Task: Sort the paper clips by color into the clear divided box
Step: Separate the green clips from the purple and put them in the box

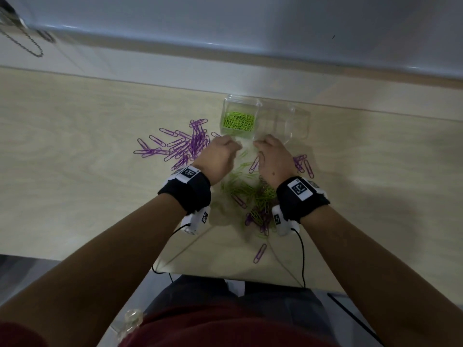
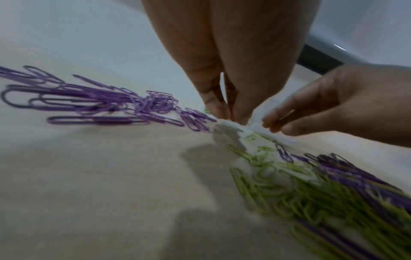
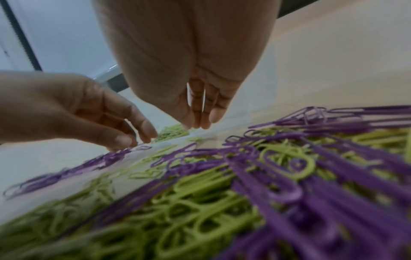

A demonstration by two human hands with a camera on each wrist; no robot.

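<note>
A clear divided box point(image 1: 283, 121) stands on the wooden table, its left compartment full of green clips point(image 1: 239, 121). Just in front of it my left hand point(image 1: 236, 146) point(image 2: 233, 120) bunches its fingertips on the edge of a clear plastic sheet point(image 2: 224, 131). My right hand point(image 1: 258, 144) point(image 3: 195, 125) pinches the same edge a little to the right. A mixed heap of green and purple clips point(image 1: 253, 196) point(image 3: 244, 184) lies on the sheet between my wrists. A sorted spread of purple clips point(image 1: 185, 146) point(image 2: 100, 102) lies to the left.
More purple clips point(image 1: 304, 165) lie right of my right hand, and one purple clip point(image 1: 260, 253) lies near the table's front edge. The other compartments of the box hold nothing I can see. A wall runs behind the table.
</note>
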